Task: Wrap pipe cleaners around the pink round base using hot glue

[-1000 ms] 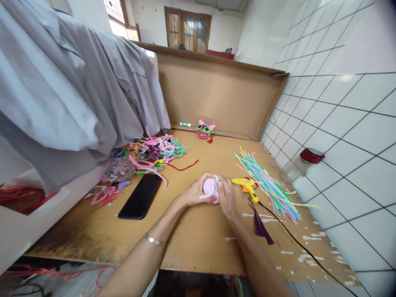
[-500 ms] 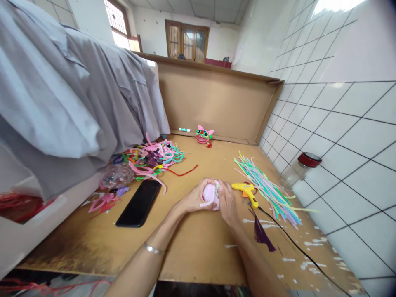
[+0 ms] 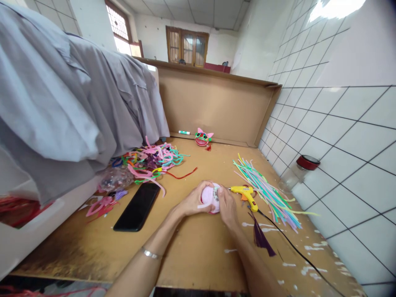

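Observation:
Between my two hands is a round piece wound from pale pink pipe cleaner (image 3: pixel 208 196), with a loose end sticking out at its lower left and some red at its lower edge. My left hand (image 3: pixel 194 199) curls around its left side. From the right, my right hand (image 3: pixel 227 203) closes on it, fingertips pressed on a whitish patch of its surface. Just right of that hand, a yellow hot glue gun (image 3: pixel 245 194) lies on the table, its nozzle pointing at my fingers. Orange-handled scissors (image 3: pixel 245 197) are partly hidden beneath the gun.
Loose pipe cleaners (image 3: pixel 262 194) and a purple tassel (image 3: pixel 261 237) lie at right, with a glass jar (image 3: pixel 295 173) by the wall. A black phone (image 3: pixel 136 207) and a tangled pipe-cleaner pile (image 3: pixel 154 156) are at left. A finished animal head (image 3: pixel 202 137) and a marker (image 3: pixel 184 133) stand behind.
Both hands keep their hold on the pink piece, which now shows slightly more of its coiled face. The whole view has shifted a little.

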{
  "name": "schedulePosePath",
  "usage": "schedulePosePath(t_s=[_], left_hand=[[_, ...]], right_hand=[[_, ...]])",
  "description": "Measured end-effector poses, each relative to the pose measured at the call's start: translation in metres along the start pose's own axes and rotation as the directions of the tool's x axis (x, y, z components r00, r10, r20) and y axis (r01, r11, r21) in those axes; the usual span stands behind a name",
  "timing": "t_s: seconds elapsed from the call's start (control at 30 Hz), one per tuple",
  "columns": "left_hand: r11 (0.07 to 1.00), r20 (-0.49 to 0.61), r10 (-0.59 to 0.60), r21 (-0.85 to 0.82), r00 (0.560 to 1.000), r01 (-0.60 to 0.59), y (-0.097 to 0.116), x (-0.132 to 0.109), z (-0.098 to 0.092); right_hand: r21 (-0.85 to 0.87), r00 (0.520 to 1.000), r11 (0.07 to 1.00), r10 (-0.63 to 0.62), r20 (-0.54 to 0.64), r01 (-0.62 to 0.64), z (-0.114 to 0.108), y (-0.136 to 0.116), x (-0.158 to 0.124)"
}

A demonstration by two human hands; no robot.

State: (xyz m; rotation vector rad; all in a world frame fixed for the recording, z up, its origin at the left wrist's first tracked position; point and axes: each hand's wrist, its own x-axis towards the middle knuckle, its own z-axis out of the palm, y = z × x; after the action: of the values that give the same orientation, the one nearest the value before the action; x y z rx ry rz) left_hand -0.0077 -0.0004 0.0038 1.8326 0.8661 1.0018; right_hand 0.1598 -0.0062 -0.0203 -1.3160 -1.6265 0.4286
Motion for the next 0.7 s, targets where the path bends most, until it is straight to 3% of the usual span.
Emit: schedulePosePath(t_s=[0.33,0.7], left_hand=[[0.999,-0.006,0.047,0.025,0.999,-0.047,0.0087,0.0006,0.002],[0.999,0.005,0.049,0.008,0.999,-0.049,0.0026,0.0012,0.0024]], right_hand=[[0.104,0.977,0.975,-0.205,0.056,0.199,-0.0044,-0.0064,0.0024],[0.091,0.991,0.989,-0.125,0.055,0.12,-0.0011,0.0023,0.0013]])
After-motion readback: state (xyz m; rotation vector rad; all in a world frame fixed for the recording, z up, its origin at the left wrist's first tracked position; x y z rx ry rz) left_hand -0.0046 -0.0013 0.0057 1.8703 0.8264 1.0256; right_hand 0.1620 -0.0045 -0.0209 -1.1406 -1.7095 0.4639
